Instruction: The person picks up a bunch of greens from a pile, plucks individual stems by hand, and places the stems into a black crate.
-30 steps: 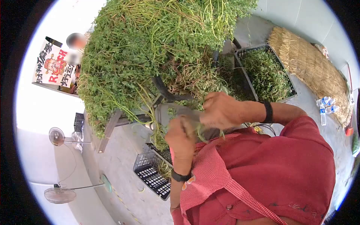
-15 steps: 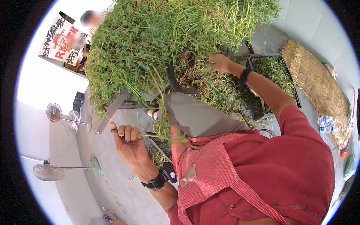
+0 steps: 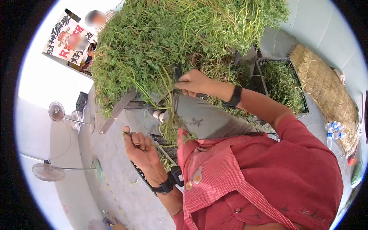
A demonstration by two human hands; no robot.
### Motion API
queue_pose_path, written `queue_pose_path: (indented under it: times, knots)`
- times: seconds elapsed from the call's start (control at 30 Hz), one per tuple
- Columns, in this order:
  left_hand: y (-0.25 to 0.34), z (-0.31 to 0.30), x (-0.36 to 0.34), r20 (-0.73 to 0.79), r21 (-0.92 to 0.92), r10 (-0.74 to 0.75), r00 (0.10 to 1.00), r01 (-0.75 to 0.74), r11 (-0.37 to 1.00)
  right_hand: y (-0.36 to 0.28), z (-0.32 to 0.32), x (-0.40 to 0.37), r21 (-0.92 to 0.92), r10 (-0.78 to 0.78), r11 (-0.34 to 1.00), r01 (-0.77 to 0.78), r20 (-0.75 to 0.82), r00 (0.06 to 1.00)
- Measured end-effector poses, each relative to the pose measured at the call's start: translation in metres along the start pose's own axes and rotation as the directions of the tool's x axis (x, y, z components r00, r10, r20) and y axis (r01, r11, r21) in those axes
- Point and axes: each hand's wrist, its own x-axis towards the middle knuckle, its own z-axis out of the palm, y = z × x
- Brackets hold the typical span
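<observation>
**Pulling stems from the heap, one pinch at a time**

The right hand (image 3: 191,82) is pressed against the lower edge of the big pile of greens (image 3: 161,34). Its fingers (image 3: 183,85) are curled shut, and they seem to be pinching a few long stalks that hang out of the pile just beside the fingertips — the exact stalks are lost in the tangle. The left hand (image 3: 140,147) waits lower down, well apart from the right. Its fingers (image 3: 135,138) are folded closed around a thin bunch of stems (image 3: 163,145), whose ends poke out on both sides of the fist.

Judging by this, the step in hand is picking: drawing stalks loose with the right and collecting them in the left. The next move calls for a steady pull toward the body, so that the stalks slide free without snapping or dragging more of the heap along — and then a brief loosening of the left fingers to take them in. A black crate (image 3: 274,59) holding more greens sits well beyond the right wrist.
</observation>
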Motion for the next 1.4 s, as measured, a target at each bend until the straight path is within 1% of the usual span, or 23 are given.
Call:
queue_pose_path:
  times: [0.07,0.1,0.23,0.27,0.3,0.4,0.47,0.53,0.57,0.6,0.67,0.7,0.77,0.8,0.87,1.0,1.07,1.1,1.17,1.2,1.27,1.33,1.4]
  knots:
    - [-0.002,0.0,-0.004,-0.058,0.054,-0.006,0.998,0.01,0.998,-0.012,0.01,0.011,-0.001,0.033,0.999,-0.033,-0.036,0.999]
    - [-0.003,0.001,-0.007,-0.115,0.101,-0.011,0.993,0.022,0.995,-0.007,0.017,0.02,0.143,0.041,0.989,-0.038,-0.018,0.999]
    - [-0.015,0.001,-0.014,-0.154,0.225,-0.036,0.987,0.07,0.972,-0.004,0.031,0.027,0.228,0.063,0.972,-0.055,-0.029,0.998]
    - [-0.016,0.001,-0.016,-0.156,0.223,-0.035,0.987,0.069,0.972,-0.003,0.032,0.021,0.454,0.043,0.89,-0.044,0.012,0.999]
    - [-0.018,0.0,-0.017,-0.17,0.315,0.002,0.985,0.052,0.948,-0.005,0.031,0.015,0.652,0.016,0.757,-0.042,0.046,0.999]
    - [-0.029,-0.003,-0.018,-0.155,0.47,0.091,0.984,-0.007,0.882,-0.013,0.012,-0.005,0.613,0.049,0.784,-0.097,0.095,0.994]
    - [-0.038,-0.001,-0.016,-0.121,0.53,0.143,0.982,-0.058,0.846,-0.019,0.009,-0.011,0.685,0.028,0.728,-0.045,0.036,0.999]
    - [-0.044,0.001,-0.014,0.044,0.687,0.223,0.974,-0.191,0.701,-0.028,0.004,-0.021,0.661,0.046,0.75,-0.006,-0.044,0.998]
    - [-0.044,-0.001,-0.01,0.127,0.77,0.187,0.974,-0.216,0.6,-0.027,0.005,-0.021,0.67,0.039,0.742,0.006,-0.051,0.998]
    - [-0.046,0.003,-0.009,0.127,0.77,0.186,0.974,-0.216,0.6,-0.024,0.004,-0.02,0.671,0.039,0.742,0.006,-0.052,0.998]
    - [-0.051,0.031,-0.005,0.522,0.799,0.252,0.815,-0.571,0.188,-0.017,0.004,-0.016,0.586,0.042,0.809,-0.027,-0.011,0.999]
    - [-0.055,0.041,-0.003,0.522,0.8,0.25,0.815,-0.57,0.188,-0.017,0.005,-0.016,0.587,0.043,0.809,-0.028,-0.012,0.999]
    - [-0.063,0.054,0.001,0.78,0.626,0.12,0.615,-0.768,-0.135,-0.018,0.009,-0.017,0.568,0.035,0.823,-0.019,-0.017,0.999]
    - [-0.067,0.053,0.003,0.781,0.624,0.12,0.613,-0.77,-0.134,-0.018,0.01,-0.016,0.568,0.034,0.823,-0.017,-0.019,0.999]
    - [-0.076,0.047,0.007,0.708,0.688,-0.051,0.705,-0.704,-0.179,-0.019,0.011,-0.015,0.535,0.038,0.845,-0.004,-0.053,0.998]
    - [-0.075,0.049,0.002,0.669,0.69,-0.114,0.734,-0.671,-0.272,-0.011,0.01,-0.012,0.535,0.042,0.845,-0.001,-0.064,0.997]
    - [-0.078,0.044,0.002,0.673,0.643,-0.108,0.732,-0.651,-0.404,-0.011,0.009,-0.012,0.5,0.0,0.865,0.036,-0.071,0.997]
    - [-0.078,0.042,0.003,0.675,0.64,-0.106,0.73,-0.652,-0.407,-0.013,0.01,-0.013,0.5,-0.005,0.865,0.04,-0.072,0.997]
    - [-0.081,0.04,0.004,0.564,0.736,-0.056,0.824,-0.532,-0.417,-0.016,0.014,-0.018,0.537,-0.06,0.838,0.098,-0.089,0.994]
    - [-0.082,0.038,0.005,0.563,0.737,-0.056,0.825,-0.531,-0.418,-0.017,0.019,-0.021,0.538,-0.06,0.838,0.097,-0.087,0.994]
    - [-0.084,0.035,0.008,0.427,0.851,0.025,0.904,-0.392,-0.35,-0.02,0.026,-0.027,0.358,-0.207,0.9,0.249,-0.154,0.966]
    - [-0.089,0.016,0.017,0.48,0.844,0.084,0.873,-0.433,-0.318,-0.022,0.03,-0.038,0.318,-0.235,0.909,0.27,-0.146,0.961]
    - [-0.089,-0.017,0.033,0.525,0.834,0.151,0.838,-0.471,-0.287,-0.033,0.035,-0.06,0.189,-0.32,0.926,0.327,-0.07,0.945]
